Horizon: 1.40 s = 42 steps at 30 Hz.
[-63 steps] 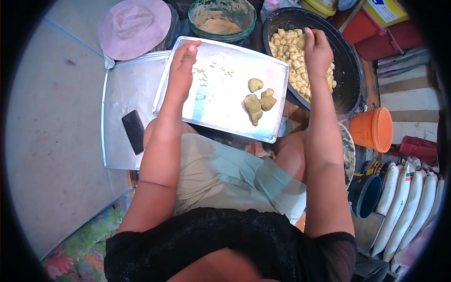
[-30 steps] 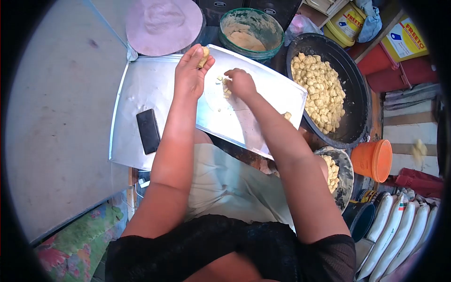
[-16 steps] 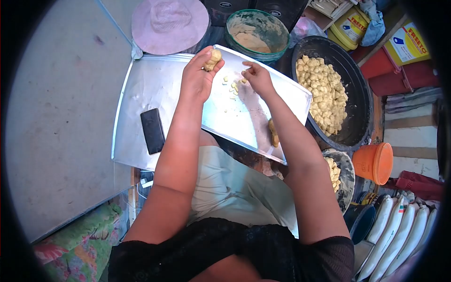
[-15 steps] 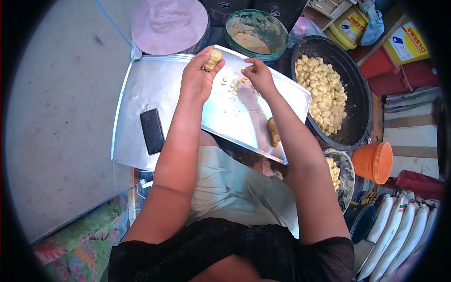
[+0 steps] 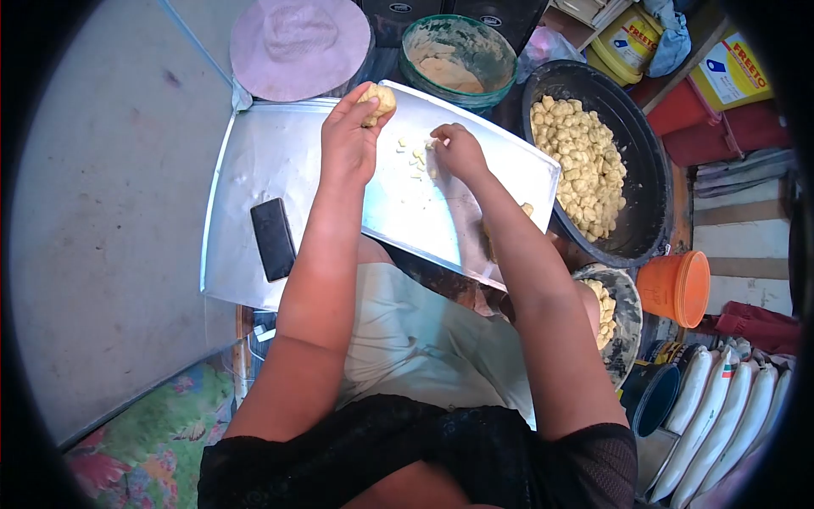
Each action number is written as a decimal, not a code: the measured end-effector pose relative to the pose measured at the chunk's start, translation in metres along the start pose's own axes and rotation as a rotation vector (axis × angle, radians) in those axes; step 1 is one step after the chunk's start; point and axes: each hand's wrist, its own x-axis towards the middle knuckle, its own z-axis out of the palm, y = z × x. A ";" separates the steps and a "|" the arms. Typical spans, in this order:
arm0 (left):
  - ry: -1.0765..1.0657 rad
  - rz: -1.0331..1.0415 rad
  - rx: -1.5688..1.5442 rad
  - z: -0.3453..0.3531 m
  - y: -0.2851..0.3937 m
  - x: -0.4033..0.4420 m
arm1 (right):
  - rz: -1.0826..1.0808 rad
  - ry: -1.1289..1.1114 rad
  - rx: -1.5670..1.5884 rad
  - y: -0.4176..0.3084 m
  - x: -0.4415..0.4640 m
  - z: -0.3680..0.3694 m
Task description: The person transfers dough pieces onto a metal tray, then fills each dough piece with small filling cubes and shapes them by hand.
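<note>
My left hand (image 5: 352,140) holds a lump of yellowish dough (image 5: 379,103) above the upper left corner of a metal tray (image 5: 407,216). Over the tray, my right hand (image 5: 460,153) has its fingertips pinched close to several small pale-yellow pieces (image 5: 417,159); whether anything is between them is too small to tell. More dough (image 5: 527,209) lies at the tray's right end, mostly hidden under my right forearm. To the right, a large black basin (image 5: 642,182) contains a heap of dough balls (image 5: 581,161).
A phone (image 5: 273,240) rests on another metal tray (image 5: 233,195) at left. Behind are a pink hat (image 5: 301,47) and a green-rimmed bowl (image 5: 458,64). An orange bucket (image 5: 674,288) and a smaller basin of dough balls (image 5: 626,318) stand at right.
My right hand reached from the black basin to the small pieces on the tray. A dough lump came into my left hand. Since half a second ago, the right fingers have dipped slightly.
</note>
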 end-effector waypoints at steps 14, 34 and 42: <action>-0.012 -0.011 0.023 -0.002 0.002 0.003 | 0.137 -0.090 0.776 -0.030 0.031 0.025; -0.182 0.011 0.096 0.012 -0.011 -0.012 | -0.388 0.280 0.434 -0.123 -0.022 -0.076; -0.307 0.050 0.188 0.012 -0.001 -0.020 | -0.411 -0.115 0.548 -0.113 -0.015 -0.076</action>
